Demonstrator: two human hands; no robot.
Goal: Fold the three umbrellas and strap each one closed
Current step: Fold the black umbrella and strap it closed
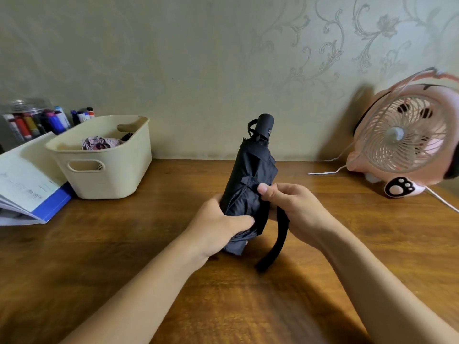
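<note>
A collapsed black umbrella stands nearly upright above the wooden table, its handle pointing up and away. My left hand grips the lower part of the bundled canopy. My right hand pinches the fabric at the umbrella's right side, thumb on top. The black closing strap hangs loose from under my right hand down toward the table. A pinkish patterned folded umbrella lies in the cream basket at the left, with a dark item beside it.
A pink desk fan with a white cable stands at the right. Left of the basket lie an open booklet and a jar of markers. The wall runs close behind the table.
</note>
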